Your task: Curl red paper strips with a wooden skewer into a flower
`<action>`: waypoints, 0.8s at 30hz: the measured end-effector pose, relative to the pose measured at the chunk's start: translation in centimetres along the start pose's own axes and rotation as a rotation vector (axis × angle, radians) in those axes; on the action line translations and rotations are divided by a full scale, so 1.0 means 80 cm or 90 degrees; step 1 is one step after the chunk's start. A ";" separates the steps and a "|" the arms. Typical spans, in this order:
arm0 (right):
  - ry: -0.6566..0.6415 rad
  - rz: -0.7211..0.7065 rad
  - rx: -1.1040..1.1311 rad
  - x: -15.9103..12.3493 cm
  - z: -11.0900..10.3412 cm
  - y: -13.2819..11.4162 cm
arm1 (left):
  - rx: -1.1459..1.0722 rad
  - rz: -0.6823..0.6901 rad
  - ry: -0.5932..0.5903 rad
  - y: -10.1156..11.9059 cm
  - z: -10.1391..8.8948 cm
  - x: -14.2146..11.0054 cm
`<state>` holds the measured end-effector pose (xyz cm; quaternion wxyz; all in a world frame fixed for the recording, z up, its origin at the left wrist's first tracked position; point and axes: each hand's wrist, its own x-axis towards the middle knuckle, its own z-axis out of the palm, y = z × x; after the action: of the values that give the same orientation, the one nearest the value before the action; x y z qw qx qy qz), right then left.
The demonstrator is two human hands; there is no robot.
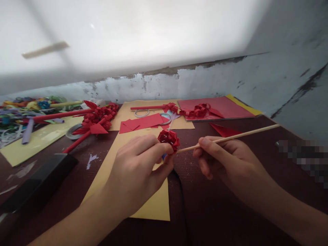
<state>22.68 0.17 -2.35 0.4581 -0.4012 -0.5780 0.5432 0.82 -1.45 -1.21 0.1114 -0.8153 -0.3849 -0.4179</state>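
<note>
The dark maroon surface (210, 212) runs back to a peeling wall (164, 82). A long tan paper sheet (153, 208) stretches from near the middle toward the far edge, and a glossy red rectangular sheet (230, 106) lies toward the far right corner. By the far left corner is a heap of multicoloured paper strips (15, 119), with red paper-wrapped stems with curled blossoms (102, 118) just to its right. A black box-like object (43, 181) sits toward the near left corner.

Both hands are raised over the middle of the surface. The left hand (138, 164) has its thumb and index finger pressed together on a small red flower of curled paper (169, 138), above the right side of the tan sheet; its other fingers are bent. The right hand (230, 157) pinches a thin, pale wooden stick (246, 134) between thumb and index finger, the remaining fingers loosely curled.

The step in hand looks like bringing stick and flower together: the stick's end reaches the flower's lower right side, beside the left fingertips. Whether it has gone in cannot be told. Any further move here would call for a light, steady left pinch, so the folds are not crushed, and for the stick kept in line with the flower's base.
</note>
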 end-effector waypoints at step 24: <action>0.015 0.020 0.018 0.001 0.003 -0.005 | 0.002 0.012 -0.008 0.002 0.000 0.000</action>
<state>22.43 0.14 -1.92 0.4617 -0.4102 -0.5584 0.5538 0.91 -1.57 -1.17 0.1142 -0.8213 -0.3786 -0.4113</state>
